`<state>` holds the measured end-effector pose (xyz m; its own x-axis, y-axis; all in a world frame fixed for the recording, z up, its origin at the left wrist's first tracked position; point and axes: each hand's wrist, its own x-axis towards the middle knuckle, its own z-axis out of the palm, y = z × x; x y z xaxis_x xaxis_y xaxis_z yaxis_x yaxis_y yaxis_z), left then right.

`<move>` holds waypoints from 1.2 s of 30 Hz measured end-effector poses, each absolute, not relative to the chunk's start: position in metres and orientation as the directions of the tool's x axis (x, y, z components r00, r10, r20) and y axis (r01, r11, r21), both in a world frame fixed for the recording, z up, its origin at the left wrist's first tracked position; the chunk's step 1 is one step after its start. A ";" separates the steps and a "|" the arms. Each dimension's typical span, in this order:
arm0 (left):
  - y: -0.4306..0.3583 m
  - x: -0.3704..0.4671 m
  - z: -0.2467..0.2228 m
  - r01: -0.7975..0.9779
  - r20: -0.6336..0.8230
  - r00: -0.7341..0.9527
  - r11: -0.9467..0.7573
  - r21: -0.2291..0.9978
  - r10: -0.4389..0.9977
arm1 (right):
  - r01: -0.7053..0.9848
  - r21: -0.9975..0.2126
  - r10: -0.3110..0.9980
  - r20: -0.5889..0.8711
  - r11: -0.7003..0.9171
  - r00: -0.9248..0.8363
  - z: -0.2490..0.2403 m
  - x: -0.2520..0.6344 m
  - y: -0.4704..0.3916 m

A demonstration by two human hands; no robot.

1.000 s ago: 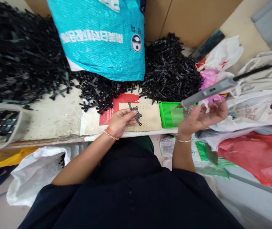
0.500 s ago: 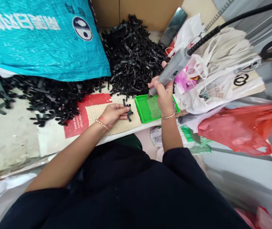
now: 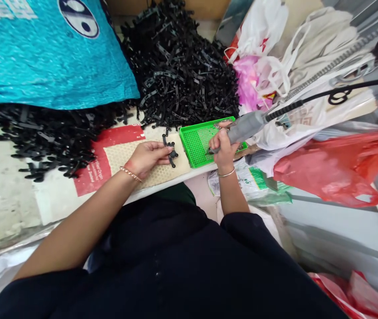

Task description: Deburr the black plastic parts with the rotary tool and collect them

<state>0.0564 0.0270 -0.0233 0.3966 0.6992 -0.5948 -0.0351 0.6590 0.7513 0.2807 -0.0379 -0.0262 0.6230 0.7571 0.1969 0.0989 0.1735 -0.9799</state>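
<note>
My left hand (image 3: pixel 147 158) is closed, pinching a small black plastic part (image 3: pixel 173 156) with several arms between thumb and fingers. It is over a beige dimpled mat (image 3: pixel 119 155) at the table's front edge. To its right, my right hand (image 3: pixel 225 149) is wrapped round a grey electric screwdriver (image 3: pixel 247 126), whose nose points left. That screwdriver lies at a low slant over the green perforated tray (image 3: pixel 194 155). Small metal pieces, seemingly screws, show in the tray. The tool's very tip is too small to make out.
Behind the tray rises a heap of black parts (image 3: pixel 175 75); more parts (image 3: pixel 49 137) spread at left beneath a blue sack (image 3: pixel 49 62). White plastic bags (image 3: pixel 265 31) and a red bag (image 3: pixel 338 168) crowd the right side. A black cable (image 3: pixel 335 92) trails from the screwdriver.
My right hand has come lower and nearer to me, tipping the screwdriver from a steep slant to a flatter one. My left hand keeps its pinch on the black part. The view has shifted slightly.
</note>
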 end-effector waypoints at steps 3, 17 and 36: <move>0.027 0.058 -0.023 -0.056 -0.595 0.385 0.661 0.748 0.706 | 0.051 -0.980 0.765 0.182 0.192 0.618 -0.027 0.281 -0.036; 0.027 0.063 -0.023 -0.071 -0.588 0.376 0.655 0.752 0.716 | 0.099 -0.979 0.773 0.200 0.177 0.602 -0.038 0.286 -0.039; 0.027 0.061 -0.022 -0.054 -0.584 0.365 0.643 0.764 0.725 | -0.028 -0.964 0.807 0.206 0.266 0.553 -0.036 0.287 -0.038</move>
<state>0.0615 0.0269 -0.0216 0.3650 0.7251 -0.5840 -0.0544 0.6428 0.7641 0.2871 -0.0384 -0.0361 0.5530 0.8073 0.2062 -0.0284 0.2656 -0.9637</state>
